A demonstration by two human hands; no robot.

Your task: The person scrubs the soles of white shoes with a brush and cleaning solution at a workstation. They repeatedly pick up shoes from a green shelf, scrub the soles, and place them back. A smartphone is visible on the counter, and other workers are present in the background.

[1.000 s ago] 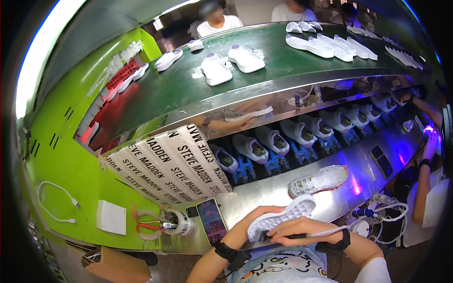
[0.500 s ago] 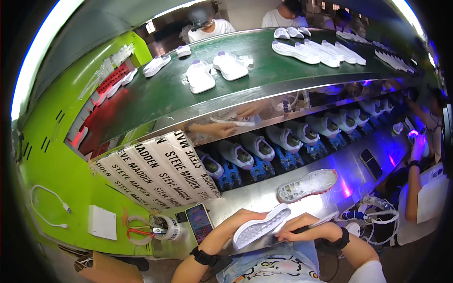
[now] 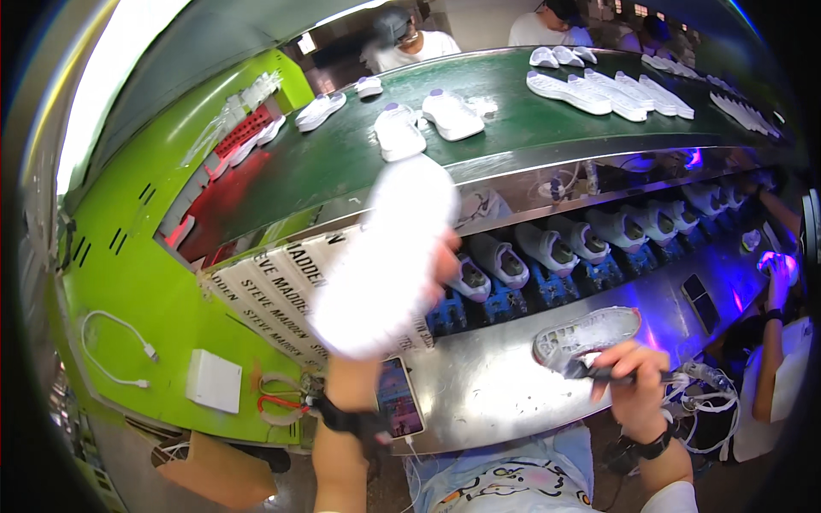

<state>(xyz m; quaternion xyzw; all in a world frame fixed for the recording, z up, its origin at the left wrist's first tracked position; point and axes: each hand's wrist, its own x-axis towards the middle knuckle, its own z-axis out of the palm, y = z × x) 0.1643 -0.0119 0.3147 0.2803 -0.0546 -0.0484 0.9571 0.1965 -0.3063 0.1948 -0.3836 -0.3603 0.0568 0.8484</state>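
My left hand (image 3: 443, 263) holds up a white shoe sole (image 3: 385, 256), fingers curled round its right edge. Motion smears the sole, and it hides most of the hand. In front of the green conveyor it stands tilted, overlapping a shoe upright on the belt in this view. A slim dark-handled brush (image 3: 603, 372) is in my right hand (image 3: 637, 385), its working end pointing left. That end lies over the near edge of a sole-shaped piece, translucent with a reddish rim (image 3: 590, 332), on the metal bench; I cannot tell whether they touch.
White soles (image 3: 577, 92) lie on the green conveyor (image 3: 505, 141). Below it, several pale shoes (image 3: 547, 246) stand on blue holders. A printed carton (image 3: 274, 295), a phone (image 3: 398, 398), another phone (image 3: 701, 303) and a white box (image 3: 214, 380) lie around. A co-worker's arm (image 3: 774, 325) is at right.
My left hand has lifted the sole up and left, away from my lap. My right hand has moved right and up with the brush, to the translucent piece. The view has shifted.
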